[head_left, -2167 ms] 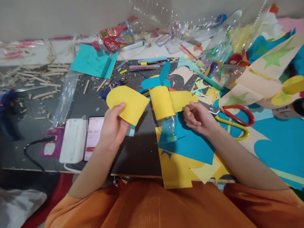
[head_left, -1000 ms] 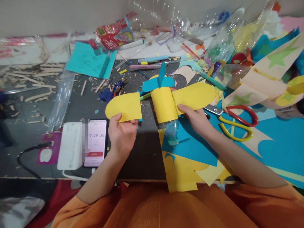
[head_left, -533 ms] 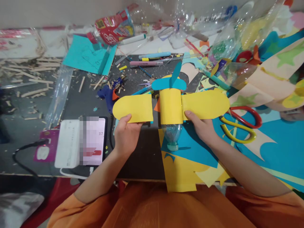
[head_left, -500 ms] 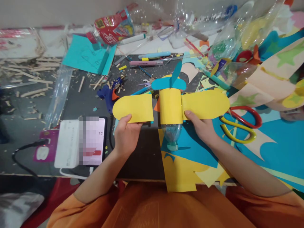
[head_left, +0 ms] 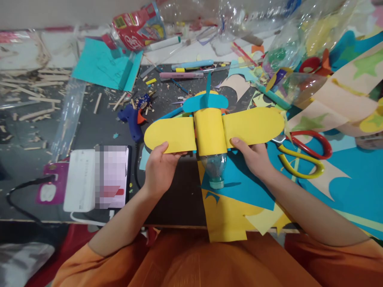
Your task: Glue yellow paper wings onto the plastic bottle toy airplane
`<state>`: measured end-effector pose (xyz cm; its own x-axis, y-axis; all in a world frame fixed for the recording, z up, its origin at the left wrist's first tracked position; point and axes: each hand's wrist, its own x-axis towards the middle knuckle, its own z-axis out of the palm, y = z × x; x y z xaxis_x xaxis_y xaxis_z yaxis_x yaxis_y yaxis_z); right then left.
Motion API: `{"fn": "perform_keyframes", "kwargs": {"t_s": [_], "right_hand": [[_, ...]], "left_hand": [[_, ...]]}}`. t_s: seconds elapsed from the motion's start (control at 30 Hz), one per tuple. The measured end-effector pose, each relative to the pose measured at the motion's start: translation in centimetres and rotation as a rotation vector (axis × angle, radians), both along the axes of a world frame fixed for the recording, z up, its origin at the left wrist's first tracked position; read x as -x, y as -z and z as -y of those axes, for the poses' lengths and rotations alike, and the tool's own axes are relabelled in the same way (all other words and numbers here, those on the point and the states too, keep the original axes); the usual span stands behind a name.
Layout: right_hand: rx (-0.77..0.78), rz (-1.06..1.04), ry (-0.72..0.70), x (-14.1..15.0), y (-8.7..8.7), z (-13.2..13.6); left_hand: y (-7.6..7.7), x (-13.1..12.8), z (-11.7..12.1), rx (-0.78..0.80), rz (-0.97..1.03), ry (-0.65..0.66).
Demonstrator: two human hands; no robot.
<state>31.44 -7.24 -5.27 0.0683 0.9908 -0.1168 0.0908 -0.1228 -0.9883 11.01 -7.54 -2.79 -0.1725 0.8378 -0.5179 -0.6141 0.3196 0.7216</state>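
A plastic bottle [head_left: 214, 165] wrapped in a yellow paper band [head_left: 210, 131] lies with its capped neck toward me. Blue paper tail pieces [head_left: 206, 103] stand at its far end. My left hand [head_left: 161, 167] pinches a rounded yellow paper wing [head_left: 170, 135], thumb on top and fingers beneath. This wing's straight edge sits right beside the bottle's left side; whether it touches I cannot tell. On the other side, my right hand [head_left: 254, 157] grips a second yellow paper wing [head_left: 254, 125] close to the bottle, its fingers partly hidden below.
Red-and-yellow scissors [head_left: 302, 155] lie right of the wing on blue paper [head_left: 359, 187]. A blue glue gun [head_left: 133, 119] rests at left, beyond a phone [head_left: 115, 177] and a white power bank [head_left: 80, 181]. Markers [head_left: 181, 75] and a red-labelled bottle [head_left: 137, 28] are behind.
The left wing has come up against the bottle, narrowing the gap between them. The bottle and right wing have shifted slightly left and tilted in view.
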Motion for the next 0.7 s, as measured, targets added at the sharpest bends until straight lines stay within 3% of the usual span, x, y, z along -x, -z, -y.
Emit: {"fn": "perform_keyframes", "kwargs": {"t_s": [0.7], "right_hand": [[0.000, 0.011, -0.005, -0.01, -0.05, -0.03]], "left_hand": [[0.23, -0.12, 0.06, 0.019, -0.101, 0.037]]}}
